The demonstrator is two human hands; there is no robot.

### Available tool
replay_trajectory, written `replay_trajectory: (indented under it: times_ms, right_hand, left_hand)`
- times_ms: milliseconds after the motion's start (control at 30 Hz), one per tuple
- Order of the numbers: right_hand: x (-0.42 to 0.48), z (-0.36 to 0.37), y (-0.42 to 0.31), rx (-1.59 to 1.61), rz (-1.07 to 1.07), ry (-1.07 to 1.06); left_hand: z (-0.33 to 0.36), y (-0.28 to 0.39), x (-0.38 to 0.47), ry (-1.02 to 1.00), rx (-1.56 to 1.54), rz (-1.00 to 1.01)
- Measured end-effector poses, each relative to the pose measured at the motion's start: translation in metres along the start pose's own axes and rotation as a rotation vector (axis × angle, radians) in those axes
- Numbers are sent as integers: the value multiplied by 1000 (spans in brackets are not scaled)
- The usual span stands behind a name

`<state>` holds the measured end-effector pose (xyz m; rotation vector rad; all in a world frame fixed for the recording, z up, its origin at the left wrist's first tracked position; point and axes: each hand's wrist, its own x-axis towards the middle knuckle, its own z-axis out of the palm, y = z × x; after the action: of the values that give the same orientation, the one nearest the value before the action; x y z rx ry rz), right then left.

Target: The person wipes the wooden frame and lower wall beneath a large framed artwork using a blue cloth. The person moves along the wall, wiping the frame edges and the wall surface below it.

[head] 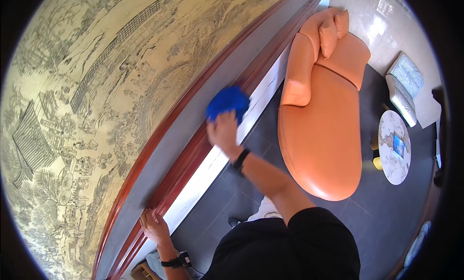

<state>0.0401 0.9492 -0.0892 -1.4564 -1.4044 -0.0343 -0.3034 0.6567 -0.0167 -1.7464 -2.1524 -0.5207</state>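
A blue cloth [228, 103], slightly blurred, is bunched under the fingers of my right hand [224, 132]. That hand presses it against a glossy red-brown wooden ledge [185, 155] that runs along the wall. Further down the same ledge, my left hand [156, 227] rests its fingertips on the wood, with no loose item seen in it. Beside the ledge lies a grey band [159, 153], edged on its far side by a red wooden frame strip [143, 167]. Past the strip spreads a large yellowish mural [119, 80] of buildings, trees and small figures.
An orange sofa [322, 135] with cushions stands to the right on dark floor tiles [221, 193]. Farther right are a round marble-look table [389, 164] holding a blue book [399, 146], and a patterned chair [402, 84]. A brown wooden object [143, 272] sits low near my left wrist.
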Motion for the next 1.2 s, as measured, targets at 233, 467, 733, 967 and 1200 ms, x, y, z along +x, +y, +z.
replay_trajectory:
  times_ms: [233,467,733,967,1200]
  right_hand:
    - [-114,-16,-85,255,-363,-388]
    - [3,-9,24,67,-458,-206]
    - [126,-30,94,-81,-62,-42]
    - [45,-64,-87,815,300,102]
    - [-57,-28,-226,531,-627,-63]
  left_hand:
    - [4,13,4,-50,68,-154]
    - [5,12,2,-62,46,-225]
    - [7,14,0,-14,20,-216]
    - [3,12,-1,21,-6,-157]
    - [-4,7,-8,-47,-2,-112]
